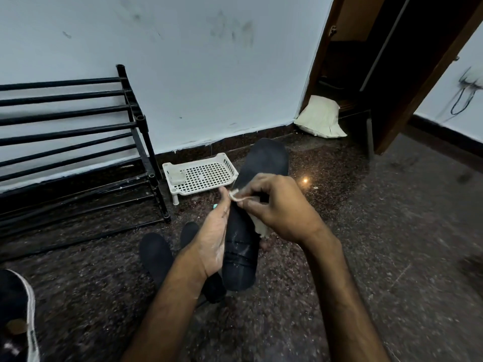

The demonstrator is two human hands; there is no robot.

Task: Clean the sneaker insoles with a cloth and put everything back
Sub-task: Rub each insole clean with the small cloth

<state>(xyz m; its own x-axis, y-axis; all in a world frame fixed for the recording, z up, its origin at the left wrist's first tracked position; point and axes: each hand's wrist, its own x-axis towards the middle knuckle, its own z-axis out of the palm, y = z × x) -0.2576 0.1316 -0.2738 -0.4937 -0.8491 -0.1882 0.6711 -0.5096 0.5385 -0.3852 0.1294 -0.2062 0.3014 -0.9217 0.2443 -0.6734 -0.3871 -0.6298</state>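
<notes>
My left hand (214, 236) grips the insole (241, 259) from the side, clear of the floor, bracing it. My right hand (279, 205) pinches the cloth (258, 227) against its middle, presumably for wiping pressure.

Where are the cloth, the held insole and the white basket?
cloth (258, 227): head view, its hanging pale corner.
held insole (239, 253): head view, its near half.
white basket (209, 175): head view, its grid floor.
</notes>
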